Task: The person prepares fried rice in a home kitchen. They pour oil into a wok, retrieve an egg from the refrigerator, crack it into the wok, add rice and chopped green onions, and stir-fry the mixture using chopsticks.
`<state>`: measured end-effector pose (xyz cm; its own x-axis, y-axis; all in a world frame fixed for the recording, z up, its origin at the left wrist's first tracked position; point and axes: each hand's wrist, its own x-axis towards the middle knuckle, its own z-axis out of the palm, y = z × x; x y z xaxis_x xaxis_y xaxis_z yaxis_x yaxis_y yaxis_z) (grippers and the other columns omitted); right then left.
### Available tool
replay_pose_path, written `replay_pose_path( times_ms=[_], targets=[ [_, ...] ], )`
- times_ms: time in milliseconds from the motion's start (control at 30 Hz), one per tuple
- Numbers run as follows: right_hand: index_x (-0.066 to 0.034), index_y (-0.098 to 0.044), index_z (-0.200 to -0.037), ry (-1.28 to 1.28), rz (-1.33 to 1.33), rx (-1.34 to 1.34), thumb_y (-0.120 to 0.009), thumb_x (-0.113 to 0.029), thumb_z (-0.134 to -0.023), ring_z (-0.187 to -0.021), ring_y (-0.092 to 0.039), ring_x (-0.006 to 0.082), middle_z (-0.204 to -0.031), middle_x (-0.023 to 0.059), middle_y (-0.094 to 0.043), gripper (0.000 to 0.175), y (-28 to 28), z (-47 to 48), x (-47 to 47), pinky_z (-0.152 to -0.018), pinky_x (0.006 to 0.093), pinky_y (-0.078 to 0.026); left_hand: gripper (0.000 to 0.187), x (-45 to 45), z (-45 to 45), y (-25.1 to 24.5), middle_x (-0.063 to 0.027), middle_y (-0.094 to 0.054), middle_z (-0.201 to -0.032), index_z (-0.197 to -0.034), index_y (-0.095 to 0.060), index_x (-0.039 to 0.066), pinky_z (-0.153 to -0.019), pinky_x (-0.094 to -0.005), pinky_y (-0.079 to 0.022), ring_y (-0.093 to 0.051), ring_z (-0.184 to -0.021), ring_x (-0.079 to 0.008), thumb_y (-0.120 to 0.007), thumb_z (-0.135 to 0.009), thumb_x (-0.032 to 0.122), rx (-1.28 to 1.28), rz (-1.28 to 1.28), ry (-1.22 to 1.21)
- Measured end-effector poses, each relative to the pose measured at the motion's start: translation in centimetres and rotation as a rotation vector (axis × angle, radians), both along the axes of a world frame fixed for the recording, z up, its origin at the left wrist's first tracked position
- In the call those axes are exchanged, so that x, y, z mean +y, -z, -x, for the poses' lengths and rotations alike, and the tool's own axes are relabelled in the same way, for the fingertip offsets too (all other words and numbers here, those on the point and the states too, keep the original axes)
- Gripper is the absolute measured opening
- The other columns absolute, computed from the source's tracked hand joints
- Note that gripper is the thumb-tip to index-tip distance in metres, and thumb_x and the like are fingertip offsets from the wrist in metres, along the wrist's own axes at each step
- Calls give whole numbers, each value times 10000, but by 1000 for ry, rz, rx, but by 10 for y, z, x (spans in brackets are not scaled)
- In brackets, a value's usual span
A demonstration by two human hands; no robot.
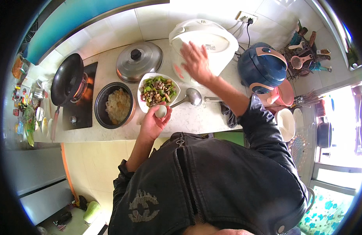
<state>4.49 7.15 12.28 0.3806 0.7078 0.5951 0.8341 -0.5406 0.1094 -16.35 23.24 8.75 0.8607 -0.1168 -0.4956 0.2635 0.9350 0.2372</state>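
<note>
An egg (pixel 160 111) rests in the curled fingers of my left hand (pixel 155 121), close to the near edge of a white bowl (pixel 145 107) of chopped green vegetables and darker pieces (pixel 159 90). My right hand (pixel 196 61), fingers spread, is over the front of a large white lidded appliance (pixel 222 55); touching or not, I cannot tell. A metal ladle (pixel 194 97) lies beside the bowl, its handle running behind the egg. Left of the bowl stands a dark inner pot (pixel 98 109) of cooked rice (pixel 118 105). A domed metal lid (pixel 140 61) lies behind.
A black wok (pixel 67 79) sits tilted at the gas hob (pixel 70 114), where flame glows. At right stand a blue rice cooker (pixel 260 69), pink basin (pixel 286 92), and utensil rack (pixel 301 61). A dark cloth (pixel 229 116) lies by the counter's front edge.
</note>
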Motion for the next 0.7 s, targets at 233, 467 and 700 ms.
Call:
replay_pose_path(
  times_ms=[233, 467, 700],
  targets=[
    [4, -544, -1076, 51, 264, 355, -546, -40, -700, -1055, -495, 282, -1103, 142, -529, 379, 61, 47, -61, -907, 406, -395, 276, 6, 3, 5, -128, -577, -980, -1083, -509, 10, -811, -313, -506, -580, -928, -232, -492, -856, 167, -1, -43, 6],
    [39, -486, -1118, -59, 73, 200, -535, -37, -702, -1076, -474, 277, -1127, 152, -493, 426, 78, 44, -73, -884, 381, -396, 281, 3, 8, 6, -113, -570, -1004, -1099, -509, 30, -781, -299, -511, -565, -954, -221, -497, -852, 162, 3, -27, 25],
    [68, -461, -1143, 44, 183, 264, -511, -31, -710, -1126, -443, 319, -1202, 209, -449, 447, 96, 48, -71, -920, 401, -376, 268, 9, 12, 7, -104, -569, -989, -1088, -516, 35, -800, -306, -501, -569, -942, -216, -501, -854, 164, 14, -17, 1]
  ],
)
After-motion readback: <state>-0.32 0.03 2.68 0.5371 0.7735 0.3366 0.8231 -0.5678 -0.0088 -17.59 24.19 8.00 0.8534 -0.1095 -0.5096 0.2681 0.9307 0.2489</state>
